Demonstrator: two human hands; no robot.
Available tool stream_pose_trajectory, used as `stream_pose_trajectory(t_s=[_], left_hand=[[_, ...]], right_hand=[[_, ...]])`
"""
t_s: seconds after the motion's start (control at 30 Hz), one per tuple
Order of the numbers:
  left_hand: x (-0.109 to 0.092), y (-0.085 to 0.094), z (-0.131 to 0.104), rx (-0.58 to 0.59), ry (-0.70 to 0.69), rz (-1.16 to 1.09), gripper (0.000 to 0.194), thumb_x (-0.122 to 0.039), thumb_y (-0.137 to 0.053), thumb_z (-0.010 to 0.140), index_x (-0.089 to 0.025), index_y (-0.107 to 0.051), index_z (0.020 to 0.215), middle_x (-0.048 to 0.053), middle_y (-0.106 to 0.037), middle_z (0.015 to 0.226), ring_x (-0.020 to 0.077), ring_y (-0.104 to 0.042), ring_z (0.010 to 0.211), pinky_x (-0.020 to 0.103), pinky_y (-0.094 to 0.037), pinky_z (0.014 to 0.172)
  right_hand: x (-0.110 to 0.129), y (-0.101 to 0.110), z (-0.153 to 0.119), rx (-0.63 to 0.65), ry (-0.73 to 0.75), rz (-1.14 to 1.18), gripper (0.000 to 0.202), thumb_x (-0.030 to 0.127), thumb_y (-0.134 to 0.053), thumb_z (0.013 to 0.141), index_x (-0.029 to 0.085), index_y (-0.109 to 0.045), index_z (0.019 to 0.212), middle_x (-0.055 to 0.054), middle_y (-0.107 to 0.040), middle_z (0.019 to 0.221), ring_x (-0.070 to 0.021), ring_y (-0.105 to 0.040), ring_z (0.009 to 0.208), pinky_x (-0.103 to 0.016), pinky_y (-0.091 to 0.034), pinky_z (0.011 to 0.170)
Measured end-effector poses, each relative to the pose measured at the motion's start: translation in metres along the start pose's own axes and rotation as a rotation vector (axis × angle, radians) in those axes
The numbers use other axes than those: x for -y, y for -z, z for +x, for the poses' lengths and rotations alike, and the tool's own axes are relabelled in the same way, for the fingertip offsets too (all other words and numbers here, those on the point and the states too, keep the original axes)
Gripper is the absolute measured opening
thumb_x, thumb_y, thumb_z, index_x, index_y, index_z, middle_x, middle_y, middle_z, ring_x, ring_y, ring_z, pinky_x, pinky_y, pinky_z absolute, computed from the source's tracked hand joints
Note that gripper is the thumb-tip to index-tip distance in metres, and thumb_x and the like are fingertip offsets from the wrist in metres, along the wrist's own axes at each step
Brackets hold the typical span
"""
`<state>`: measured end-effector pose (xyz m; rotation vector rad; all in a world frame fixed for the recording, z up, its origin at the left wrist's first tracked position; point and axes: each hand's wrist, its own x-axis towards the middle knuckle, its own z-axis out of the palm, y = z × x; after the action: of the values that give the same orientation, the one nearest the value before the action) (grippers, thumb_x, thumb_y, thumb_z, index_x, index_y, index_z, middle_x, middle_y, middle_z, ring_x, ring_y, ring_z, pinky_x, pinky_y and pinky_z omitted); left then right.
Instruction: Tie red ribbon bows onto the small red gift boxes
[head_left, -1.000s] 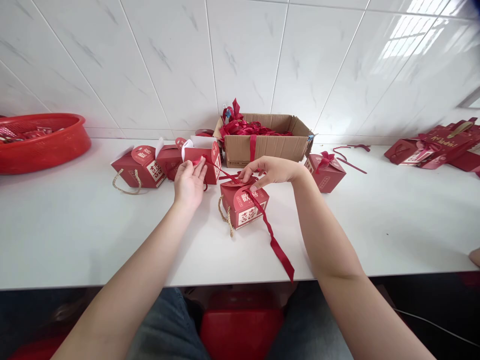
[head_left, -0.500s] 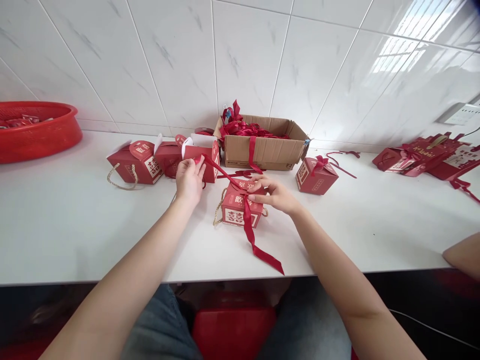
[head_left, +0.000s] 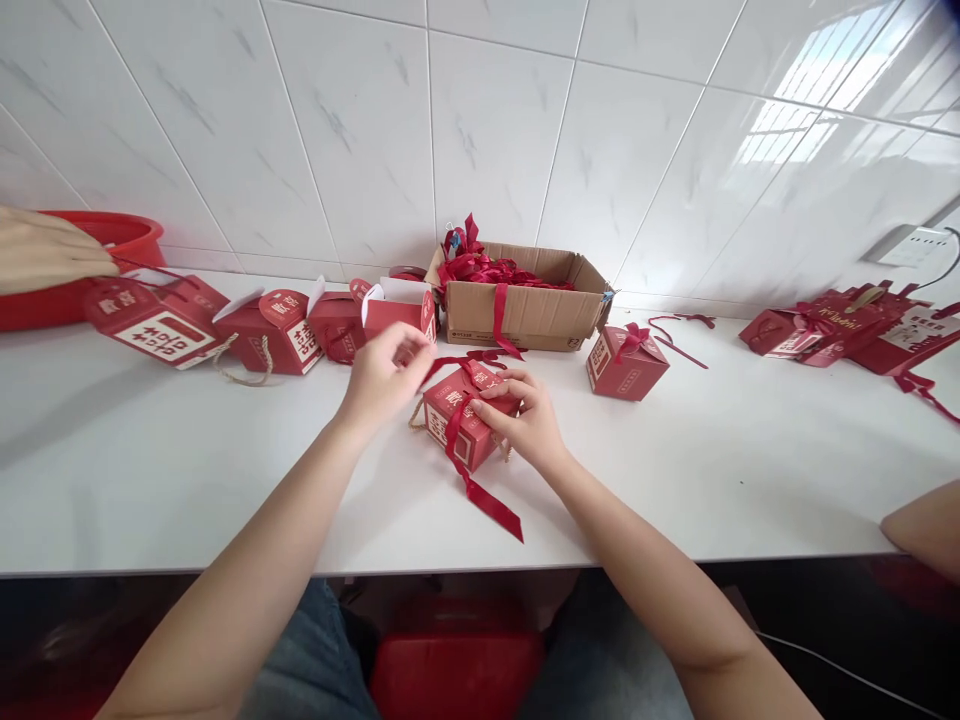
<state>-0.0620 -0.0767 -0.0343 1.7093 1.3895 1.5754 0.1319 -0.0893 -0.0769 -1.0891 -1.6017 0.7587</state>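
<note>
A small red gift box (head_left: 476, 440) with gold rope handles sits on the table before me, turned at an angle. My right hand (head_left: 525, 415) grips its top from the right, thumb and fingers pressing near the crossing of a dark red ribbon (head_left: 491, 508). One ribbon end hangs down the front onto the table; another part runs from the box toward the left. There, just above and left of the box, my left hand (head_left: 391, 370) is closed with curled fingers. Whether ribbon is between those fingers is hidden.
A cardboard carton (head_left: 517, 318) of red ribbons stands by the wall. Left of it are several red boxes (head_left: 274, 335). Another person's hand (head_left: 56, 250) is over a box (head_left: 161, 325) by the red basin (head_left: 139, 235). A bow-tied box (head_left: 628, 365) stands right.
The box under my right hand has turned and shifted left. The ribbon that my left hand stretched has slackened. Another person's hand and a box have appeared at the left.
</note>
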Motion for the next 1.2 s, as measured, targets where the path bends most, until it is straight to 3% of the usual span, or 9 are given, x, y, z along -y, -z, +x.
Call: stream_pose_trajectory(t_s=[0.1,0.27,0.37,0.47,0.57,0.77,0.9,1.03,1.2], left_hand=[[-0.015,-0.006,-0.016,0.294,0.021,0.206,0.016,-0.036,-0.070,0.075,-0.022,-0.069,0.083,0.005,-0.065,0.092,0.0227,-0.061,0.084,0.033,-0.048,0.080],[-0.016,-0.020,-0.026,0.333,-0.039,0.292,0.030,-0.043,-0.064,0.080,-0.023,-0.065,0.102,0.009,-0.063,0.111,0.0284,-0.060,0.107,0.040,-0.048,0.092],[-0.011,-0.023,-0.023,0.339,-0.040,0.239,0.031,-0.044,-0.065,0.080,-0.023,-0.064,0.103,0.008,-0.064,0.112,0.0285,-0.059,0.109,0.043,-0.046,0.096],[-0.006,-0.024,-0.019,0.382,-0.031,0.118,0.035,-0.039,-0.069,0.077,-0.026,-0.066,0.109,0.008,-0.063,0.120,0.0286,-0.056,0.117,0.044,-0.042,0.103],[-0.005,-0.026,-0.017,0.413,0.036,0.029,0.039,-0.037,-0.073,0.073,-0.027,-0.066,0.111,0.007,-0.061,0.126,0.0294,-0.054,0.121,0.045,-0.039,0.107],[-0.005,-0.034,-0.018,0.495,-0.017,0.010,0.030,-0.035,-0.071,0.074,-0.027,-0.066,0.103,0.006,-0.061,0.119,0.0272,-0.056,0.116,0.045,-0.040,0.107],[-0.002,-0.037,-0.021,0.480,0.001,0.022,0.028,-0.036,-0.073,0.073,-0.027,-0.068,0.100,0.007,-0.059,0.123,0.0289,-0.054,0.120,0.047,-0.038,0.108],[0.002,-0.037,-0.022,0.469,0.047,0.040,0.033,-0.039,-0.074,0.071,-0.027,-0.068,0.102,0.008,-0.055,0.129,0.0304,-0.052,0.123,0.049,-0.037,0.110],[0.000,-0.038,-0.022,0.465,0.077,0.013,0.035,-0.037,-0.075,0.070,-0.027,-0.068,0.103,0.008,-0.056,0.127,0.0307,-0.052,0.122,0.050,-0.038,0.109]], right_hand=[[0.003,-0.006,-0.006,-0.070,0.012,-0.075,0.026,0.050,-0.070,0.075,0.024,-0.072,0.082,-0.011,-0.055,0.111,-0.0281,-0.047,0.119,-0.045,-0.041,0.100],[0.003,0.000,-0.008,0.023,0.104,-0.018,0.039,0.048,-0.049,0.091,0.023,-0.070,0.071,-0.010,-0.054,0.091,-0.0245,-0.052,0.107,-0.039,-0.047,0.086],[0.005,0.003,-0.006,0.028,0.073,0.052,0.035,0.048,-0.049,0.090,0.025,-0.073,0.078,-0.008,-0.056,0.086,-0.0232,-0.052,0.107,-0.038,-0.045,0.092],[0.003,0.002,-0.005,-0.041,-0.042,0.180,0.034,0.050,-0.048,0.089,0.026,-0.070,0.099,-0.006,-0.060,0.098,-0.0205,-0.055,0.104,-0.037,-0.045,0.096],[-0.003,0.000,0.000,-0.113,-0.230,0.347,0.041,0.058,-0.056,0.082,0.024,-0.061,0.103,-0.006,-0.061,0.107,-0.0183,-0.059,0.089,-0.033,-0.050,0.081],[-0.018,0.013,0.021,0.081,-0.573,0.448,0.056,0.073,-0.050,0.075,0.021,-0.065,0.091,-0.007,-0.068,0.104,-0.0222,-0.061,0.089,-0.032,-0.046,0.073],[-0.018,0.022,0.027,0.169,-0.491,0.485,0.045,0.063,-0.063,0.071,0.023,-0.067,0.091,-0.003,-0.070,0.102,-0.0210,-0.061,0.094,-0.031,-0.045,0.079],[-0.013,0.024,0.024,0.118,-0.380,0.543,0.034,0.051,-0.075,0.065,0.023,-0.064,0.081,0.000,-0.067,0.086,-0.0177,-0.060,0.083,-0.030,-0.045,0.078],[-0.007,0.025,0.020,0.091,-0.269,0.511,0.028,0.048,-0.073,0.069,0.022,-0.062,0.069,0.000,-0.063,0.078,-0.0170,-0.056,0.080,-0.030,-0.044,0.080]])
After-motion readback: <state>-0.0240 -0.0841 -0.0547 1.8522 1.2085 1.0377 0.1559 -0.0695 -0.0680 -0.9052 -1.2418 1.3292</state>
